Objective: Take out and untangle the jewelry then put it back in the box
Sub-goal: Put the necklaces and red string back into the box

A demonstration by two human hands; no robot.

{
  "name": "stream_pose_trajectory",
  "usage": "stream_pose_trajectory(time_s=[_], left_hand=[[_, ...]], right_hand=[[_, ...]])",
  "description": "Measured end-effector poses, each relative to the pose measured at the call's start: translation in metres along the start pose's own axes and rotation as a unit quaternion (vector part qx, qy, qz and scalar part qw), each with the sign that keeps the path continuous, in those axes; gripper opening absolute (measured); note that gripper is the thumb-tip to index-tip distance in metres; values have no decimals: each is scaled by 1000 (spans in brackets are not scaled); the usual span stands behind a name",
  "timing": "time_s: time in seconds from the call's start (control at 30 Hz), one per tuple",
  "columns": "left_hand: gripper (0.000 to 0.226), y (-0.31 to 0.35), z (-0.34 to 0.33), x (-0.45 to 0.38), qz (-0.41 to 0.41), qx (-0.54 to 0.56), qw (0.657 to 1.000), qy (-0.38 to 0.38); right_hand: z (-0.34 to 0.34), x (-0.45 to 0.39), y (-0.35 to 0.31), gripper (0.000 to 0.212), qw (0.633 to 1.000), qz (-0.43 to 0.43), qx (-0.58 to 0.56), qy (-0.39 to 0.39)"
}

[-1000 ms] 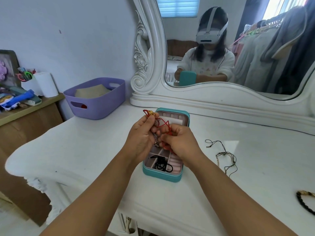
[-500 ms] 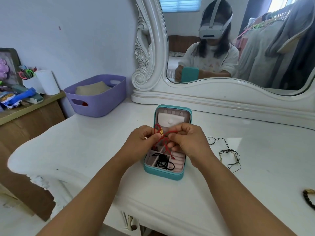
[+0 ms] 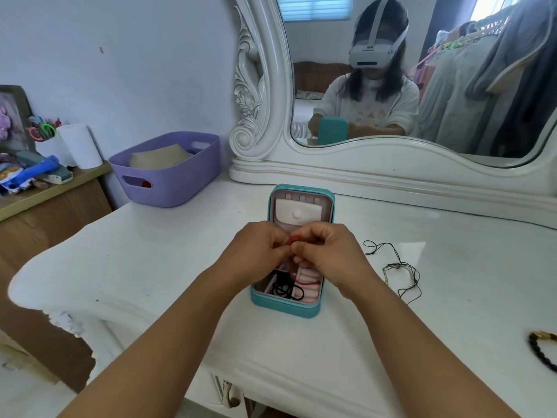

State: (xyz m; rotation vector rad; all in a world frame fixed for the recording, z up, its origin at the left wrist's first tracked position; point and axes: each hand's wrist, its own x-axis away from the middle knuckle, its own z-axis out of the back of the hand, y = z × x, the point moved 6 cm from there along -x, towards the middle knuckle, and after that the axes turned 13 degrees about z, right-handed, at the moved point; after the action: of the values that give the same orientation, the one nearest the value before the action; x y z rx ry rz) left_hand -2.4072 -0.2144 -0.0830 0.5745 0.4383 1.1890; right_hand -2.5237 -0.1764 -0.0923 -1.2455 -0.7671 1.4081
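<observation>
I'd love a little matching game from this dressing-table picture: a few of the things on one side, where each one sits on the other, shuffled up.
Things:
1. red cord
2. black cord
3. thin black necklace
4. purple basket

Places:
A. lying loose on the white tabletop, right of the teal box
B. pinched between the left hand and right hand, above the box
C. at the back left of the tabletop, beside the mirror frame
D. coiled inside the open box

Pairs: 1-B, 2-D, 3-A, 4-C
</observation>
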Motion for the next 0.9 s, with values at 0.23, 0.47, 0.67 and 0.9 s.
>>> stream_pose_trajectory(time_s=[0.23,0.47,0.67,0.9], left_hand=[[26,-44,25,-8,94,19,994,43],[3,-58,6,-8,83,-6,997,9],[15,-56,18,-5,51,82,994,43],[16,-21,28,2,4,243,970,2]], right_hand=[[6,-4,1,11,989,37,145,21],[4,-4,2,13,987,34,158,13],[8,-3,3,12,990,20,140,18],[7,-1,-2,18,988,30,153,18]])
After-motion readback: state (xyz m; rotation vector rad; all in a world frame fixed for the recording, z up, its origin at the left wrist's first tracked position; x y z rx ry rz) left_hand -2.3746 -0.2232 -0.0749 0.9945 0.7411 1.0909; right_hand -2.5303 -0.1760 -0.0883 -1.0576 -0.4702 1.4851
